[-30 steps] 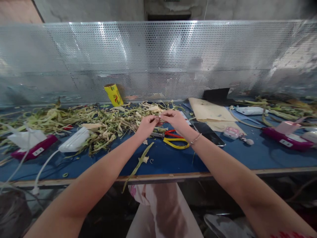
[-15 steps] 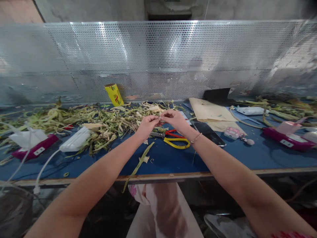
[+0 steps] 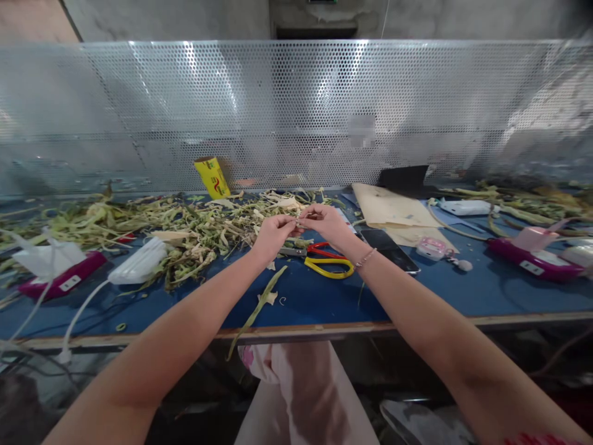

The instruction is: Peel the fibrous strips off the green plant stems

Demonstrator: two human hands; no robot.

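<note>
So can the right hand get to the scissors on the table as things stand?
Probably yes. The scissors lie in the open on the blue table, just below the right hand, with nothing over them. The hand would first have to let go of the small piece it pinches.

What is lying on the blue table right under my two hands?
Under the left hand and right hand lie yellow-and-red scissors on the blue table, with plant trimmings to the left. The hands cover the scissor blades; what the fingertips pinch is too small to tell.
</note>
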